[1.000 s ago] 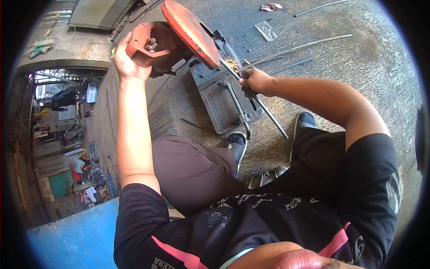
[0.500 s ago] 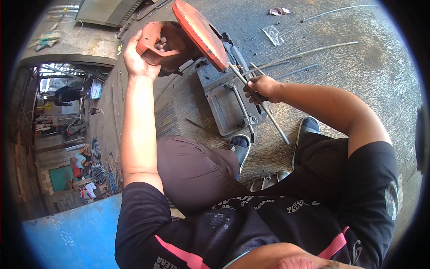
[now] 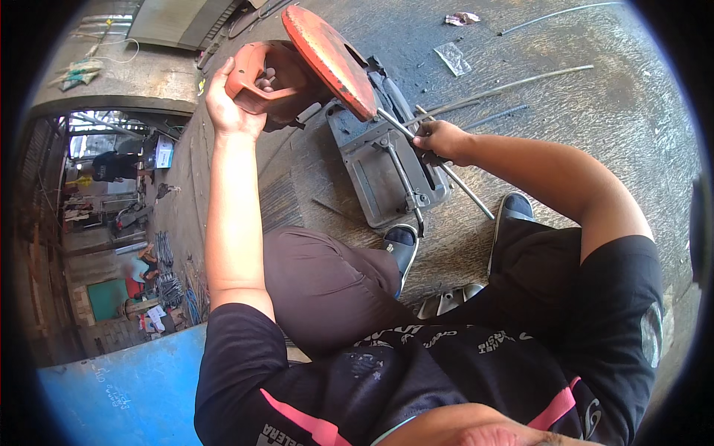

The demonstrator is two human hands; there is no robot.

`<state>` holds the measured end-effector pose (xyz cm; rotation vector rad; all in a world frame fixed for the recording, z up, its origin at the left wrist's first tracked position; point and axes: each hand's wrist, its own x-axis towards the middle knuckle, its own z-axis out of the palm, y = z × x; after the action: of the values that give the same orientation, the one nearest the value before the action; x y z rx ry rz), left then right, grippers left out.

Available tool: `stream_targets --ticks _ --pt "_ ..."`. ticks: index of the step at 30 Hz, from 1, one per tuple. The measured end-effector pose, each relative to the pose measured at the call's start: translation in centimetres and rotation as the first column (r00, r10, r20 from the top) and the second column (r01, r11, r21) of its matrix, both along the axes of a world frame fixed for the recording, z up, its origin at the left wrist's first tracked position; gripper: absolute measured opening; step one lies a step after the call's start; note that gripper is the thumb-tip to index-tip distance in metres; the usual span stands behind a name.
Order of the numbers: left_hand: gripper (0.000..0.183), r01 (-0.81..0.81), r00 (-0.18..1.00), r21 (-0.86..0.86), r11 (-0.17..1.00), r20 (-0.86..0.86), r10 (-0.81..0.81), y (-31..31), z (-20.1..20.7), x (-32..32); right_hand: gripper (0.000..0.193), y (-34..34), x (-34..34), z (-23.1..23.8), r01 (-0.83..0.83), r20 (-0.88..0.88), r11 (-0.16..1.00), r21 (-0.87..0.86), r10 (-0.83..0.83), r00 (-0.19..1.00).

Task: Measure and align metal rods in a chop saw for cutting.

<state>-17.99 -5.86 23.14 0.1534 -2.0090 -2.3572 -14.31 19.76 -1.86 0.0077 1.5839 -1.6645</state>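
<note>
In front of me on the floor stands a chop saw with an orange blade guard (image 3: 331,61) and a grey metal base (image 3: 375,178). My left hand (image 3: 236,100) is wrapped round its orange handle (image 3: 260,67), fingers through the loop. To the right of the base, my right hand (image 3: 440,143) grips a thin metal rod (image 3: 470,192). One end of the rod reaches the lower edge of the guard; the other slants down toward my right foot. Whether the rod touches the blade is hidden by the guard.
Longer rods (image 3: 513,88) lie on the floor beyond my right hand. A clear plastic bag (image 3: 453,59) and a crumpled wrapper (image 3: 462,18) lie farther off. At left are a blue panel (image 3: 134,386) and people among piled metal. My sandalled feet flank the saw's near end.
The rod in my right hand has shifted slightly, its near end now closer to my right foot. My left hand keeps its hold on the saw handle.
</note>
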Motion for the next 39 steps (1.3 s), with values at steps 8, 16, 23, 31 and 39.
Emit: stream_targets --ticks 8,16,23,31,39 --pt "0.051 0.095 0.995 0.010 0.995 0.027 -0.096 -1.4 0.0 -0.5 0.020 0.3 -1.5 0.4 -0.003 -0.171 0.970 0.245 0.046 0.984" --pt "0.047 -0.009 1.000 0.026 1.000 -0.007 0.009 -0.6 -0.3 -0.3 0.028 3.5 -8.5 2.8 0.167 -0.590 0.678 0.716 0.459 0.664" --pt "0.046 -0.010 1.000 -0.030 1.000 -0.008 0.009 -0.6 -0.1 -0.1 0.031 1.4 -8.9 3.7 0.146 -0.592 0.677 0.721 0.494 0.637" --pt "0.047 0.028 1.000 -0.020 0.999 -0.009 -0.028 -0.4 -0.1 -0.1 0.031 0.9 -8.9 4.1 0.155 -0.589 0.676 0.720 0.479 0.651" --pt "0.048 0.008 1.000 -0.007 1.000 -0.028 -0.008 -0.2 -0.2 0.1 0.030 0.7 -9.4 4.7 0.180 -0.606 0.670 0.720 0.480 0.634"
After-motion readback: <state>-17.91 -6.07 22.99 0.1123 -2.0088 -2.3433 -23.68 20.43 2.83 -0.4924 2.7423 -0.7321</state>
